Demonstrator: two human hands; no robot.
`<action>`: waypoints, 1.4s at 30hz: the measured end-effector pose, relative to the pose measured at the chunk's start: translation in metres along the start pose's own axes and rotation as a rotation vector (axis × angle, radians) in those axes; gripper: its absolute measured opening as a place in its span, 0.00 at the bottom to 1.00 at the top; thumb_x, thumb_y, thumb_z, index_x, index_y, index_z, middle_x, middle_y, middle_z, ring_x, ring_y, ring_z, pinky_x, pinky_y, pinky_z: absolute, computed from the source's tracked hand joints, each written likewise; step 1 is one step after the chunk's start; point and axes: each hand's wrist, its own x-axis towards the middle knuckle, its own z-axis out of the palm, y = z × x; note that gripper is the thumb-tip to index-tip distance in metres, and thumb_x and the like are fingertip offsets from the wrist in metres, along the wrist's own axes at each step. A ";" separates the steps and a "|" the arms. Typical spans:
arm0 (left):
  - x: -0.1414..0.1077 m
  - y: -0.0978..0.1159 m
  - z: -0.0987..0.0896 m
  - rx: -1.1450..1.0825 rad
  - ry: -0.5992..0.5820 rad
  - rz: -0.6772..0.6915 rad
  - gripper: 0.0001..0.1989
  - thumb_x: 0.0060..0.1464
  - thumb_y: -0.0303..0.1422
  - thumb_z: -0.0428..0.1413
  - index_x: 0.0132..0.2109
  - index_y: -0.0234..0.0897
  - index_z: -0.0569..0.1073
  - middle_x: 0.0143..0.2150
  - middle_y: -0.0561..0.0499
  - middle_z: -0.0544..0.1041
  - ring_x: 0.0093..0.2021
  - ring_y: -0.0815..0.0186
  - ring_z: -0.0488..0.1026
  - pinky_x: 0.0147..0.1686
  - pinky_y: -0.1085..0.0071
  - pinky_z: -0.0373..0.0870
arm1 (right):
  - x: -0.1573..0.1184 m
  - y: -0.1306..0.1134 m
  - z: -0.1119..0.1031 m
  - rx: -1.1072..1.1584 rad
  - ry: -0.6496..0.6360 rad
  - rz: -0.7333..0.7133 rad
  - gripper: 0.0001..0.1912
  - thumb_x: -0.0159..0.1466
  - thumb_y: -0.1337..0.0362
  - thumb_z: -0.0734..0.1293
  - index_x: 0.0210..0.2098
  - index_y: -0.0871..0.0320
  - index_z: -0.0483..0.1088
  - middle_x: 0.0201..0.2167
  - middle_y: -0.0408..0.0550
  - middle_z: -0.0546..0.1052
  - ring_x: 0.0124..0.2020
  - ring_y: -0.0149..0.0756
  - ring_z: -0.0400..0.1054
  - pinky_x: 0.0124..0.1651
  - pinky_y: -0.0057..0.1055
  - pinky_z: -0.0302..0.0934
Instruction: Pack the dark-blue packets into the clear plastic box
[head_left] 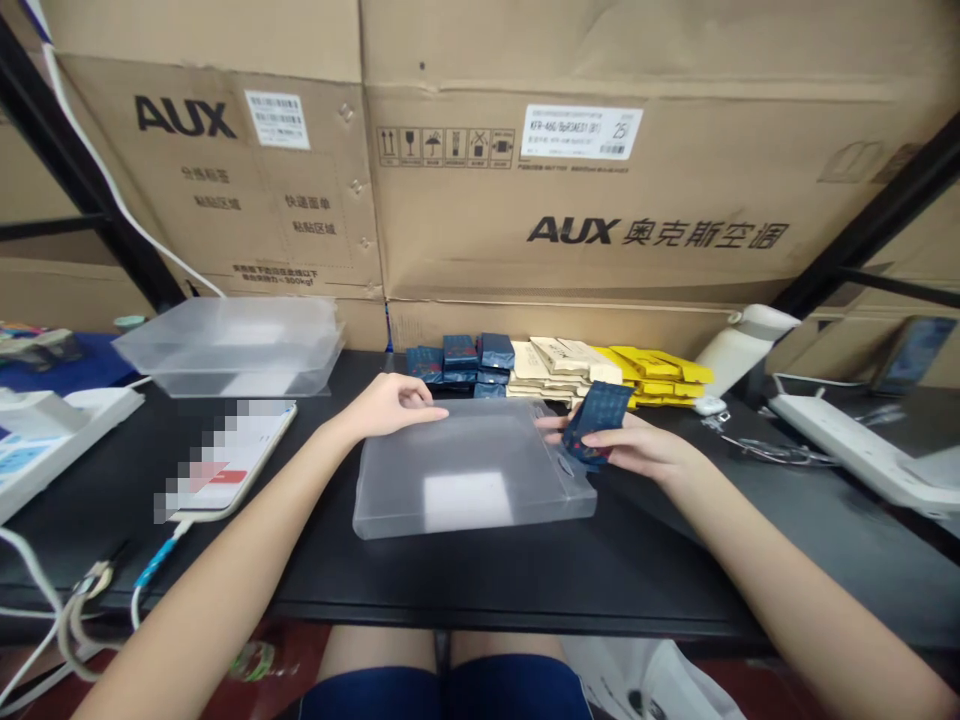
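A flat, frosted clear plastic box [457, 450] with a white label lies in front of me on the black desk. My left hand [394, 403] grips its far left corner, thumb along the top and fingers curled behind the edge. At the box's right end, my right hand [626, 440] is closed around dark blue printed packets [596, 420]; I cannot tell exactly how many. Some right fingertips reach behind the packets near the box's end flap. Along the back sit stacks of dark blue packets [459, 358], cream packets [559, 368] and yellow packets [660, 374].
More clear plastic boxes [232, 345] are stacked at the back left. A phone on a cable [236, 460] lies left of my forearm. Power strips [855, 450] and cords occupy both sides. A white bottle [739, 350] leans by the yellow packets, before large cardboard boxes [585, 200].
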 end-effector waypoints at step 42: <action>0.001 0.002 0.003 -0.062 -0.023 -0.001 0.21 0.45 0.50 0.63 0.32 0.34 0.77 0.28 0.49 0.77 0.29 0.66 0.72 0.32 0.72 0.67 | 0.012 0.020 -0.009 0.065 -0.193 0.185 0.17 0.58 0.72 0.68 0.48 0.62 0.74 0.60 0.58 0.70 0.49 0.45 0.76 0.47 0.35 0.73</action>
